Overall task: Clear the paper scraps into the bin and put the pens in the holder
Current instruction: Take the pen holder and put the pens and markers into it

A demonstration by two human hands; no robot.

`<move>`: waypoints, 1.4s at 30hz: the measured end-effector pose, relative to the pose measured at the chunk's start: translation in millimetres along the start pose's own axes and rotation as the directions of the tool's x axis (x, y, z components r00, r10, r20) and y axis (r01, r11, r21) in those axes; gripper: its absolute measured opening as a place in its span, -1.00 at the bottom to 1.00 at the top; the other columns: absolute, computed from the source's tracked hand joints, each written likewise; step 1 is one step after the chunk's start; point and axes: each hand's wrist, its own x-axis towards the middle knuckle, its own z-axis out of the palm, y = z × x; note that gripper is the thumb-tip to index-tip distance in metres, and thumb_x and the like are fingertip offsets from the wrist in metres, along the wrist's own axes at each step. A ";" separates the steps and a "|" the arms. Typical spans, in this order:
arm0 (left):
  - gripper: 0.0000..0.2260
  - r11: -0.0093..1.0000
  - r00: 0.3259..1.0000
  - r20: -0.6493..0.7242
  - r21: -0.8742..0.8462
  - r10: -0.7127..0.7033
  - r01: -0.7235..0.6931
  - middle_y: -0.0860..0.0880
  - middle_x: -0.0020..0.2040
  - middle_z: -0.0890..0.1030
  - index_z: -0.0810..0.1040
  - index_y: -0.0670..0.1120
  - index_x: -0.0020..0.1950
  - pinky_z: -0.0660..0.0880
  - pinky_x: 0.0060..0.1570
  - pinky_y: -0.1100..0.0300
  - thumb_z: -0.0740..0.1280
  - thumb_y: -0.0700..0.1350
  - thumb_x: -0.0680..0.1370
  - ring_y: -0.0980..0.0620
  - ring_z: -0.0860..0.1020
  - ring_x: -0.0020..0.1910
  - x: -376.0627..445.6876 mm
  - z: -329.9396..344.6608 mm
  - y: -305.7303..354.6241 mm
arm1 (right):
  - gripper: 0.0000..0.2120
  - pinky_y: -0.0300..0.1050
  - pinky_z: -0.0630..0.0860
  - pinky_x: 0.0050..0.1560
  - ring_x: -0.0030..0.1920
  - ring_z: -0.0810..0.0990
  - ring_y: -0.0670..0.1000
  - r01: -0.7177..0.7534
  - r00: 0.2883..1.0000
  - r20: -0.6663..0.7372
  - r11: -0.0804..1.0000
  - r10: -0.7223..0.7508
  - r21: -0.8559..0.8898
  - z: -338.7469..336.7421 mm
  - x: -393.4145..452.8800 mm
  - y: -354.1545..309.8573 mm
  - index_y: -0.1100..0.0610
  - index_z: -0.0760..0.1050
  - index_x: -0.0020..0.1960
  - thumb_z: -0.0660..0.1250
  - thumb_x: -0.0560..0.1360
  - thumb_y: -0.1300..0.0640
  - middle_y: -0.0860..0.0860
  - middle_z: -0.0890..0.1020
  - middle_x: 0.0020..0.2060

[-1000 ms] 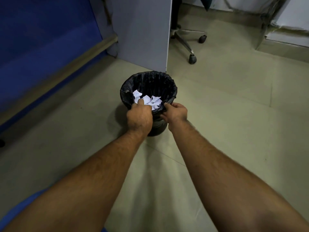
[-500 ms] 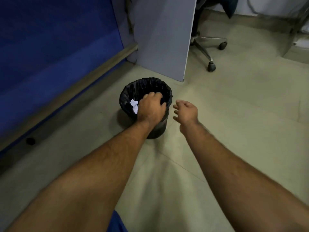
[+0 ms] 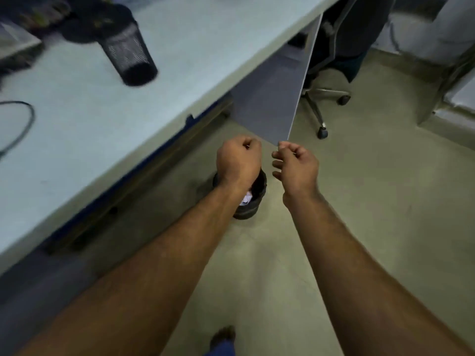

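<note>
The black lined bin (image 3: 250,206) stands on the floor beside the desk, mostly hidden behind my left wrist, with a sliver of white paper scraps (image 3: 246,199) showing inside. My left hand (image 3: 237,159) is curled into a fist above the bin and holds nothing I can see. My right hand (image 3: 295,167) hovers to the right of the bin, fingers loosely curled and empty. A black mesh pen holder (image 3: 128,53) stands on the desk at upper left. No pens are clearly visible.
The pale desk top (image 3: 90,119) fills the left, its edge running diagonally. A black cable (image 3: 24,122) and blurred dark items lie on it. A grey desk side panel (image 3: 272,98) and an office chair base (image 3: 323,104) stand beyond the bin. My foot (image 3: 222,337) shows below.
Both hands have left the bin rim and risen above it. The view has lifted, bringing the desk top and pen holder into sight.
</note>
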 end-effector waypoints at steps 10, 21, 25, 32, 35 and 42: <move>-0.86 0.994 0.994 -0.032 -0.017 -0.106 0.105 0.08 -0.20 0.62 0.61 -0.02 -0.03 0.54 -0.11 0.18 0.36 0.02 0.51 0.07 0.59 -0.18 1.6 -189.7 102.7 | -0.93 -0.15 0.53 -0.23 -0.25 0.59 -0.04 -0.098 0.974 0.190 0.986 0.122 -0.134 97.4 -113.2 -162.3 0.04 0.56 -0.05 0.30 0.57 0.16 -0.01 0.65 -0.22; -0.11 0.948 0.946 -0.074 0.021 -0.315 0.317 -0.15 0.44 0.36 0.13 -0.11 0.55 0.45 0.25 0.02 0.52 0.12 0.39 -0.17 0.43 0.36 152.5 -226.5 21.5 | -0.93 -0.16 0.52 -0.27 -0.24 0.59 -0.03 -0.173 0.972 0.116 0.957 0.204 -0.233 240.8 -71.1 -145.3 0.04 0.59 -0.05 0.32 0.53 0.15 0.02 0.66 -0.18; 0.07 0.948 0.950 -0.008 -0.078 -0.311 0.309 -0.13 0.53 0.25 -0.05 -0.10 0.60 0.34 0.35 0.15 0.58 0.09 0.33 -0.11 0.33 0.46 197.7 -219.4 2.6 | -0.88 -0.12 0.55 -0.25 -0.25 0.60 -0.03 -0.199 0.976 0.046 0.952 0.215 -0.233 267.3 -45.6 -138.6 0.05 0.55 0.07 0.34 0.53 0.14 0.00 0.66 -0.17; -0.31 0.980 0.990 -0.067 -0.167 -0.122 0.110 0.03 0.20 0.49 0.34 -0.09 0.36 0.43 -0.07 0.46 0.58 -0.05 0.33 0.06 0.50 0.12 212.2 -211.7 4.4 | -0.82 -0.18 0.53 -0.30 -0.25 0.59 -0.05 -0.193 0.981 -0.036 0.959 0.189 -0.206 264.9 -28.7 -136.0 0.04 0.51 0.14 0.32 0.55 0.15 0.00 0.64 -0.14; -0.31 0.985 0.998 -0.040 -0.168 -0.043 0.036 0.09 0.15 0.47 0.33 -0.07 0.34 0.46 -0.09 0.49 0.57 0.01 0.31 0.11 0.50 0.07 189.3 -202.4 24.2 | -0.81 -0.19 0.50 -0.33 -0.28 0.57 -0.05 -0.179 0.982 -0.089 0.972 0.167 -0.154 237.5 -31.2 -140.4 0.07 0.52 0.15 0.32 0.55 0.18 0.00 0.62 -0.18; -0.34 0.978 0.985 0.107 -0.170 0.136 -0.116 0.15 0.11 0.46 0.35 0.01 0.30 0.47 -0.01 0.37 0.54 0.05 0.28 0.16 0.49 0.03 58.7 -131.3 89.1 | -0.82 -0.24 0.43 -0.44 -0.35 0.55 -0.07 -0.114 0.976 -0.199 0.987 0.090 -0.111 89.1 -74.8 -145.8 0.07 0.52 0.13 0.31 0.54 0.22 0.00 0.61 -0.21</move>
